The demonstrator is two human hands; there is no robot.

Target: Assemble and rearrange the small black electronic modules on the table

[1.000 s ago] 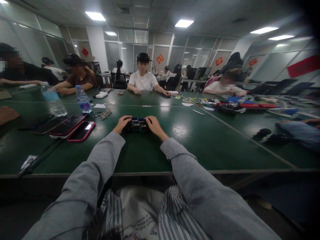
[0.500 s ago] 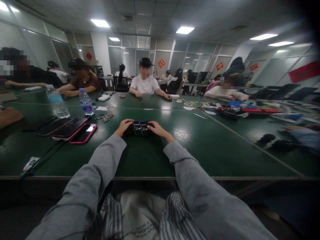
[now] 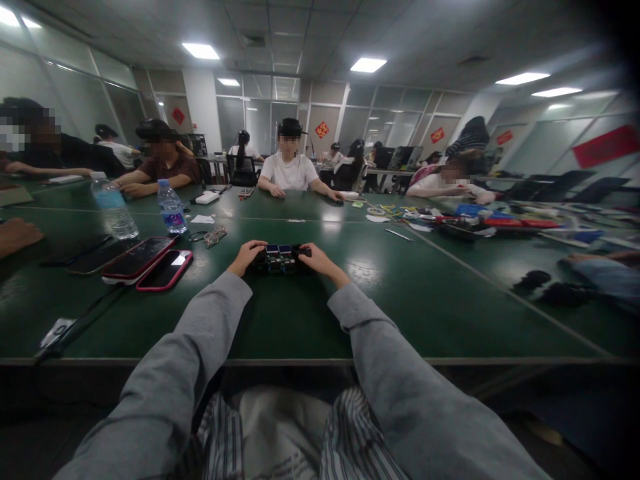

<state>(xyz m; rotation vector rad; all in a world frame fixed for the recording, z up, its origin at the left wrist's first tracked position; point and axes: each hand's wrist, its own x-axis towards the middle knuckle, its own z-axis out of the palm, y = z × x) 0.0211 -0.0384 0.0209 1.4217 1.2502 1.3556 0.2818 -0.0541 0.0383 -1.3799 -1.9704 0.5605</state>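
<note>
A small dark block of tiny parts (image 3: 280, 258) is seen lying on the green table (image 3: 300, 313), out in front of the person and well away from the near edge; it is gripped at its left end by the left hand (image 3: 246, 256), whose fingers are curled down over it, and at its right end by the right hand (image 3: 314, 256), whose fingers are likewise closed against it; the two hands are kept apart by the block between them; both arms are covered by grey sleeves (image 3: 200, 347); what the block is made of cannot be told, as it is too small in view; to the left, two phones with red edges (image 3: 150, 263) are laid side by side, touching; behind them a pair of glasses (image 3: 213, 235) is placed, and further back two water bottles (image 3: 171, 207) are stood upright; across the table a person in a white shirt (image 3: 289, 170) is seated with both forearms rested on the top; at the right, a scatter of coloured items (image 3: 480, 220) is spread over the far part of the table
</note>
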